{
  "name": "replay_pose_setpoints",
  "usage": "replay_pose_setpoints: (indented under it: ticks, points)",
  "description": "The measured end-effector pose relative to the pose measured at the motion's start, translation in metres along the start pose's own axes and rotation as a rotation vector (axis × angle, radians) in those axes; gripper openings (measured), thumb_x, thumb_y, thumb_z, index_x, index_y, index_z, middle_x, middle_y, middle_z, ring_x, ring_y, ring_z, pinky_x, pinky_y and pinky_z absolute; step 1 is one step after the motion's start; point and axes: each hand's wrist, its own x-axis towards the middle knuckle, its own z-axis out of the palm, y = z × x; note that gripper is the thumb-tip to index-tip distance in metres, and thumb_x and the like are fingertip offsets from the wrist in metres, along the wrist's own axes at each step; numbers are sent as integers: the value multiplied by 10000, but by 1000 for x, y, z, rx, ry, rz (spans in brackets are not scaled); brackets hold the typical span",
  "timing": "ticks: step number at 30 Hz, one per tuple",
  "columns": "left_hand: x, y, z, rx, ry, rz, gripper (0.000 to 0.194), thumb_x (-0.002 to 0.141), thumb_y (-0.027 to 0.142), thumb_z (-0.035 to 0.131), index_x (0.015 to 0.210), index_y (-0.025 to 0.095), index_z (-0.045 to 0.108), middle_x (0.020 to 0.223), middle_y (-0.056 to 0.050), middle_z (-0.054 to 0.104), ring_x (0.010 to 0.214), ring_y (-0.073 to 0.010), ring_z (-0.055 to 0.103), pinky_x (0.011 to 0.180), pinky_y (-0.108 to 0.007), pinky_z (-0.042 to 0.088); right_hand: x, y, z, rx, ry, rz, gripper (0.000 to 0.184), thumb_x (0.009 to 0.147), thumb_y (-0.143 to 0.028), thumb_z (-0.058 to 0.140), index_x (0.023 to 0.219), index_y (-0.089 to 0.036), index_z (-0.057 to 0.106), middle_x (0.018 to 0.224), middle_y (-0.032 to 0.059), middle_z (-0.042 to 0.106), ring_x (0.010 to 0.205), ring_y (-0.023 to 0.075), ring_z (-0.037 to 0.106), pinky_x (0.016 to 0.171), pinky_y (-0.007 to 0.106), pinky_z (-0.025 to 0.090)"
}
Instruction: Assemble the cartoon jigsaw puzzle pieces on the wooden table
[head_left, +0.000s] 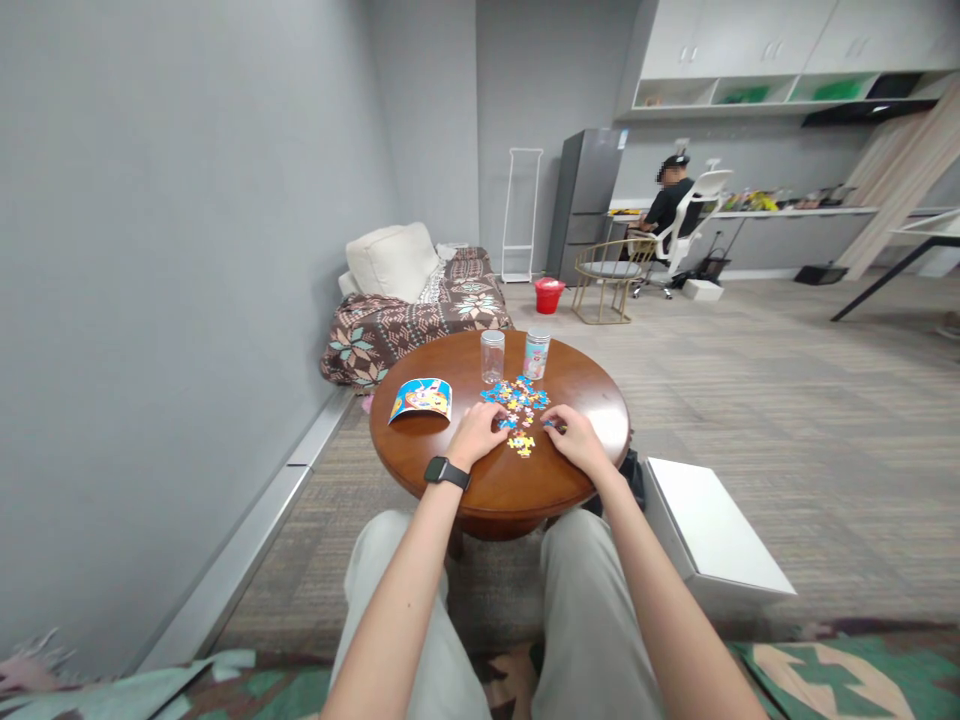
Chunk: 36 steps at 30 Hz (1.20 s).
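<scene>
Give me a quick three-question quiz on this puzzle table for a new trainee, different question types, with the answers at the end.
1. On the wrist of which hand is the black watch?
2. True or false: seen by the person, the curved picture sheet is left of the puzzle pieces.
3. Fill in the blank: on the round table, beside the clear jar, stands a ____ with a lid.

Key:
1. The left hand.
2. True.
3. Printed canister.
</scene>
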Motion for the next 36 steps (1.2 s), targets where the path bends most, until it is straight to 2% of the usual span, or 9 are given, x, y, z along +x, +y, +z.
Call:
replay_pose_setpoints:
  ticks: [4,8,18,26,32,36]
  points:
    - [0,0,0,-12,3,-3,133,816,154,679,932,201,635,986,-58,717,982,-259,645,895,-397,485,1,3,0,3,-5,-42,223,806,-162,539,932,-224,712,952,57,702,830,196,665,830,378,557]
    - [0,-3,1,-45,13,5,162,793,139,677,934,202,627,947,-46,713,946,-234,655,888,-372,498,1,5,0,38,18,-13,282,782,-116,536,997,-213,690,965,56,689,819,179,673,810,354,577]
    - [1,-6,4,-144,30,62,214,747,70,614,921,193,593,914,-22,666,866,-177,651,820,-305,530,1,9,4,120,41,13,236,790,-154,545,999,-207,642,944,54,677,808,173,691,808,360,599]
    - [-1,-4,2,-140,51,76,244,738,64,602,944,194,584,1004,-50,633,915,-201,638,869,-337,527,1,6,3,113,45,15,142,786,-162,538,883,-205,632,877,38,669,762,168,686,769,348,592]
    - [0,-8,4,-154,47,70,244,749,58,591,949,197,575,994,-47,641,923,-204,647,879,-343,533,0,3,0,42,7,-6,218,818,-165,517,878,-212,721,948,62,672,769,171,665,776,349,582]
    - [0,-8,5,-171,51,71,279,725,24,575,946,194,573,989,-42,636,893,-186,651,853,-321,545,-1,2,0,11,7,-19,258,807,-149,518,890,-219,752,923,61,669,797,184,652,806,363,569]
